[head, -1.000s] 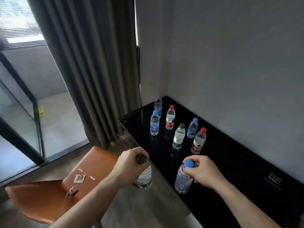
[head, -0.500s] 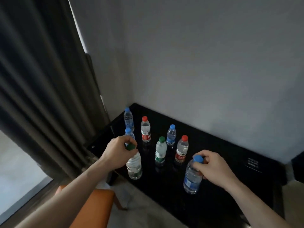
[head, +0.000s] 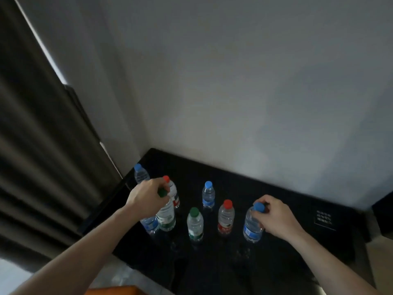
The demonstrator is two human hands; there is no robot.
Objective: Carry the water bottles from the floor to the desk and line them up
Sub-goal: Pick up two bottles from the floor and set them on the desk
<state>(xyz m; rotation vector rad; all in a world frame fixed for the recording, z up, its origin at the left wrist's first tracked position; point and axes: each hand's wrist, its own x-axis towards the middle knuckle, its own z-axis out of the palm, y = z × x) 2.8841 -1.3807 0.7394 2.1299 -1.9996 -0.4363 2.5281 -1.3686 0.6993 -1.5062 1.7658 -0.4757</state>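
Worktop (head: 276, 262): black, glossy, set into a wall corner beside a curtain (head: 42, 167).

Bottles, eight counted. Six stand free in two loose rows: blue caps three (one at the back corner (head: 140, 175), one mid (head: 208, 194), one largely hidden behind the left hand's bottle (head: 150, 224)); red caps two ( (head: 173, 193), (head: 226, 216)); green cap one (head: 195, 224).

Two more are in hand:
- Left hand (head: 146, 199): fingers curled round the neck of a green-capped bottle (head: 167, 218), carried over the near-left end, just beside the hidden blue one.
- Right hand (head: 276, 218): fingers pinching the blue cap of a bottle (head: 252, 226) at the near-right end, beside the red one.

Held by the tops, probably so each can be lowered upright. Judged purpose: extending the front row at both ends. Whether either base touches the worktop cannot be told.
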